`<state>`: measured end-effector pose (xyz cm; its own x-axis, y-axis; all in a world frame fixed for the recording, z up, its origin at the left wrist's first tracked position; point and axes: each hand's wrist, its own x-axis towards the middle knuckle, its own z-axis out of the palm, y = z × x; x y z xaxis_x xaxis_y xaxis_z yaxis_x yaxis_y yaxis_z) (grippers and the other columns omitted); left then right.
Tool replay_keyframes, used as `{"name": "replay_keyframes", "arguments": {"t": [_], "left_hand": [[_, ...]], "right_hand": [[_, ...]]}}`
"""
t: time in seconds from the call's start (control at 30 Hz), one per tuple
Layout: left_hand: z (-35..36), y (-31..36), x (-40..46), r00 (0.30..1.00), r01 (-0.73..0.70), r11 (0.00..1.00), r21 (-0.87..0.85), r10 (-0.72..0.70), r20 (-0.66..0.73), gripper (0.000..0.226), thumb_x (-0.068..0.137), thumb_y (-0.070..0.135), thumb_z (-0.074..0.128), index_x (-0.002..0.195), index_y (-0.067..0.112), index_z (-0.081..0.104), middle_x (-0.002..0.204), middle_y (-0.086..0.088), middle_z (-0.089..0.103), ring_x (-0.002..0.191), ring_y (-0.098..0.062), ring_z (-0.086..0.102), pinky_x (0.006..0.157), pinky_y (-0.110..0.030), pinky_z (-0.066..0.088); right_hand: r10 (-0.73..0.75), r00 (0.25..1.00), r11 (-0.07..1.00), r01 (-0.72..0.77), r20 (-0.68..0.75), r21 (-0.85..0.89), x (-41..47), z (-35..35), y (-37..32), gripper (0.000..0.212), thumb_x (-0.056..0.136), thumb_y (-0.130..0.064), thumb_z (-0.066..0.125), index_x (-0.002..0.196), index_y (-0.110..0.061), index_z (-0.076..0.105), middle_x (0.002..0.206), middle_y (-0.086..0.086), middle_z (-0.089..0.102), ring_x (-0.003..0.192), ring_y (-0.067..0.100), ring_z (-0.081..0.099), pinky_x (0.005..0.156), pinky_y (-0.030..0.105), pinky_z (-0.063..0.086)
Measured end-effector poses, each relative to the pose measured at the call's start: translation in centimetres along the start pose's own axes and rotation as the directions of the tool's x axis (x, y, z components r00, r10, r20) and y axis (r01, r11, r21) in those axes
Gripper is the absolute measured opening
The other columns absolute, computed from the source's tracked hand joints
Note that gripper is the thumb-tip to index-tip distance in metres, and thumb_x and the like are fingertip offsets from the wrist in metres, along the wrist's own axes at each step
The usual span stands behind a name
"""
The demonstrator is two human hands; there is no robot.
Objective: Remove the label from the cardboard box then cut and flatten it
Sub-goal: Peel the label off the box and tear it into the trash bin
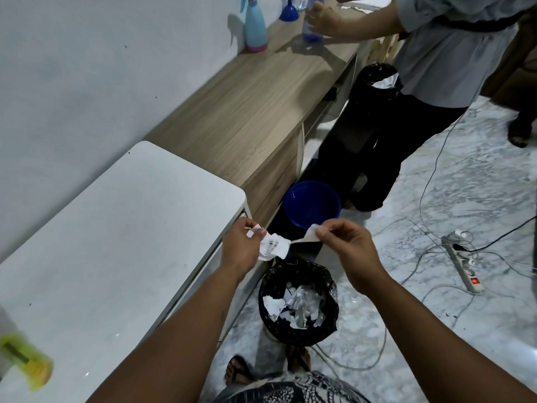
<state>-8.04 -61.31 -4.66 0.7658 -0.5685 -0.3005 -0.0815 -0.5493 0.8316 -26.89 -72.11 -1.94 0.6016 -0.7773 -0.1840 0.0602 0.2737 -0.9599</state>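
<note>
Label (274, 246) crumpled, white, barcode printed, torn

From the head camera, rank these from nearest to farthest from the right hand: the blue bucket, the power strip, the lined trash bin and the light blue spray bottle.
From the right hand:
1. Blue bucket, on the floor just beyond it.
2. Lined trash bin, below it; close to the bucket's rank, but slightly farther.
3. Power strip, on the floor to the right.
4. Light blue spray bottle, far off on the wooden counter.
</note>
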Motion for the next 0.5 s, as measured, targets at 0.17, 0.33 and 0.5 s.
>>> {"name": "replay_keyframes", "arguments": {"t": [0.17, 0.33, 0.5], "left_hand": [[-0.2, -0.8, -0.3, 0.999, 0.047, 0.998, -0.044, -0.048, -0.014, 0.015, 0.095, 0.019, 0.068, 0.085, 0.025, 0.058, 0.098, 0.0, 0.068, 0.086, -0.018, 0.067, 0.064, -0.028, 0.047], [0.7, 0.2, -1.3, 0.994, 0.021, 0.992, -0.127, -0.007, 0.107, 0.01, 0.097, 0.025, 0.066, 0.099, 0.016, 0.063, 0.097, 0.0, 0.073, 0.079, -0.009, 0.07, 0.058, -0.015, 0.048], [0.9, 2.5, -2.1, 0.942, 0.249, 0.867, -0.431, -0.113, 0.317, 0.017, 0.097, 0.027, 0.067, 0.105, 0.012, 0.062, 0.094, -0.006, 0.077, 0.081, -0.021, 0.074, 0.069, -0.036, 0.06]], "right_hand": [[0.074, 0.975, 0.98, -0.033, -0.209, 0.197, 1.0, -2.0, -1.3, 0.006, 0.089, -0.007, 0.063, 0.086, -0.012, 0.063, 0.082, -0.004, 0.071, 0.072, 0.007, 0.067, 0.06, 0.019, 0.052], [0.104, 0.981, 0.991, -0.089, -0.162, 0.099, 0.8, -0.3, -0.5, 0.013, 0.088, 0.001, 0.066, 0.098, -0.007, 0.065, 0.081, -0.001, 0.07, 0.064, 0.002, 0.066, 0.054, 0.017, 0.049], [0.116, 0.988, 0.99, -0.123, -0.098, -0.065, 0.4, 1.5, 1.4, 0.018, 0.082, 0.003, 0.073, 0.097, -0.005, 0.066, 0.094, 0.012, 0.073, 0.081, 0.019, 0.072, 0.065, 0.027, 0.058]]}}
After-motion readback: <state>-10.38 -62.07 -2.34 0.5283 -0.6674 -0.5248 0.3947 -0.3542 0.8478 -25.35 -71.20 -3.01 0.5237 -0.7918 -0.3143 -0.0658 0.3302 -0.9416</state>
